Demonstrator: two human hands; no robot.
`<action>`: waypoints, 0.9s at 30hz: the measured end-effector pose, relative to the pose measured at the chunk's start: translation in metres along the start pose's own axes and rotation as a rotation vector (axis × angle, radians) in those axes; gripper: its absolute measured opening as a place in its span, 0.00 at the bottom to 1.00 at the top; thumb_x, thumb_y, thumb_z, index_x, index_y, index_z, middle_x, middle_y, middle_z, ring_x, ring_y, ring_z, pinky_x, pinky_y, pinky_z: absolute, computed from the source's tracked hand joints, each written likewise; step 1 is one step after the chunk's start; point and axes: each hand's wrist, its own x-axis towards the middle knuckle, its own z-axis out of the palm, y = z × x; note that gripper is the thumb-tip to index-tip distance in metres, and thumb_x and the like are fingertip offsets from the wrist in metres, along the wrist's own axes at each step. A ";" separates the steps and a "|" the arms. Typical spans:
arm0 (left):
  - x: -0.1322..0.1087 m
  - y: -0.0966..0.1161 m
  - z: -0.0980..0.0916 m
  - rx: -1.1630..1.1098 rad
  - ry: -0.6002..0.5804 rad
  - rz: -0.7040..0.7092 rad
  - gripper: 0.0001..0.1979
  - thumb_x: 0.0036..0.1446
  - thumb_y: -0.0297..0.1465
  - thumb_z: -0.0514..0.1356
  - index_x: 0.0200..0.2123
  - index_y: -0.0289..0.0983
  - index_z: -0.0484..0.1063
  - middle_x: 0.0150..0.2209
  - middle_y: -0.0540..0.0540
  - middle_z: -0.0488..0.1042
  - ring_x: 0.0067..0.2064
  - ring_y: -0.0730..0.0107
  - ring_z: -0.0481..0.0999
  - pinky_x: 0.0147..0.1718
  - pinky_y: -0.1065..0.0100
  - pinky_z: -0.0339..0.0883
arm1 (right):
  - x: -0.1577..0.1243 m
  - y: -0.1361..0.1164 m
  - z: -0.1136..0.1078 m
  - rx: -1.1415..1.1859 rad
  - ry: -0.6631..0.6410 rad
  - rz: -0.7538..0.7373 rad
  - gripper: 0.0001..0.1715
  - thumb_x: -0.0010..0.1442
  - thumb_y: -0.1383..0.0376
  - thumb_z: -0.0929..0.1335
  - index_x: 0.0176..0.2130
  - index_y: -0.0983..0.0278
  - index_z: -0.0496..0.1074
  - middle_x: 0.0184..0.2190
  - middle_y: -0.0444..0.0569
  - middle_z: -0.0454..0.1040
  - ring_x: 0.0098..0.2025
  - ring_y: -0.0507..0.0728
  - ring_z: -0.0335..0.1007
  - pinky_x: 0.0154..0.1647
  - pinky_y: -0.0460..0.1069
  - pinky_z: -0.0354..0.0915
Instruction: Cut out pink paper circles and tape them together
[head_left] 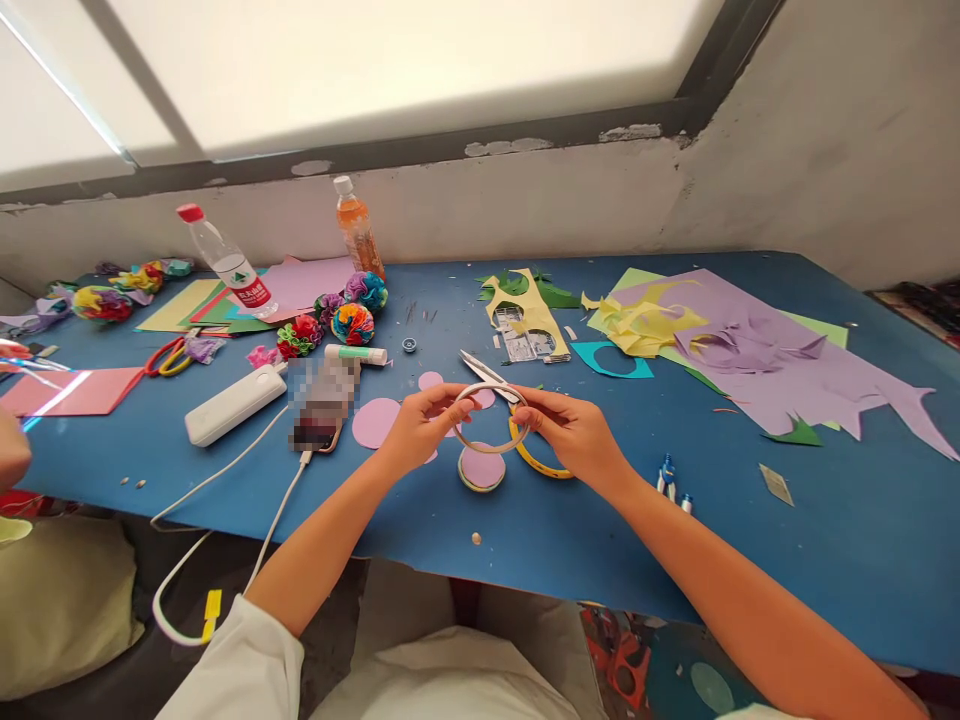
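Between my two hands a thin, pale ring [459, 437] is held up above the table. Its left side is pinched by my left hand [427, 425], its right side by my right hand [561, 425]. Just below the ring lies a small round piece with a purple paper face [482, 468]. Scissors with yellow handles [544, 465] rest behind my right hand, their blades [484, 370] pointing away to the left. Purple paper circles [375, 423] lie beside and behind my left hand, some partly hidden by it.
A phone [324, 405] on a white cable, a power bank [234, 405] and a glue stick [356, 355] lie left. Two bottles, a clear one [232, 265] and an orange one [360, 235], stand behind. Paper scraps [787, 340] spread right, near a compass [666, 475]. Another person's arm [11, 450] shows far left.
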 end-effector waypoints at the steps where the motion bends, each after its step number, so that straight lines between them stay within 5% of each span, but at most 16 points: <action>1: 0.001 0.000 0.000 -0.032 0.011 -0.011 0.19 0.51 0.44 0.64 0.38 0.35 0.77 0.33 0.45 0.78 0.31 0.71 0.76 0.31 0.69 0.72 | 0.000 -0.001 -0.001 0.040 0.000 0.027 0.29 0.50 0.46 0.71 0.45 0.62 0.79 0.30 0.50 0.80 0.32 0.58 0.74 0.36 0.53 0.72; 8: 0.003 -0.001 -0.001 -0.212 0.137 -0.103 0.19 0.48 0.43 0.67 0.39 0.35 0.75 0.34 0.46 0.78 0.31 0.72 0.78 0.31 0.70 0.73 | 0.000 -0.006 -0.003 0.274 -0.160 0.088 0.26 0.43 0.51 0.76 0.41 0.60 0.77 0.35 0.49 0.80 0.38 0.58 0.75 0.40 0.53 0.72; 15: 0.004 -0.001 -0.003 -0.141 0.117 -0.136 0.21 0.51 0.45 0.64 0.42 0.35 0.72 0.39 0.43 0.77 0.34 0.70 0.78 0.30 0.70 0.74 | -0.002 -0.008 0.002 0.355 -0.180 0.171 0.17 0.43 0.53 0.77 0.29 0.61 0.76 0.25 0.45 0.77 0.29 0.54 0.73 0.31 0.48 0.68; 20: 0.000 -0.004 -0.003 0.215 0.128 0.117 0.24 0.51 0.39 0.66 0.51 0.41 0.70 0.56 0.41 0.70 0.54 0.60 0.72 0.45 0.63 0.73 | -0.001 -0.005 -0.001 0.565 -0.181 0.286 0.17 0.42 0.53 0.78 0.25 0.62 0.76 0.23 0.43 0.76 0.26 0.49 0.69 0.29 0.44 0.65; 23: -0.003 -0.004 -0.003 0.359 -0.016 0.344 0.16 0.53 0.38 0.66 0.44 0.41 0.75 0.53 0.41 0.73 0.57 0.58 0.70 0.56 0.55 0.65 | 0.000 -0.006 -0.002 0.633 -0.204 0.330 0.17 0.42 0.53 0.78 0.24 0.61 0.75 0.22 0.41 0.73 0.26 0.47 0.67 0.29 0.43 0.64; 27: -0.003 -0.004 -0.003 0.435 -0.078 0.534 0.12 0.53 0.36 0.66 0.41 0.40 0.76 0.49 0.40 0.76 0.56 0.57 0.71 0.56 0.52 0.64 | 0.000 -0.009 -0.004 0.679 -0.271 0.363 0.19 0.41 0.51 0.78 0.26 0.62 0.76 0.26 0.43 0.73 0.28 0.48 0.67 0.26 0.42 0.64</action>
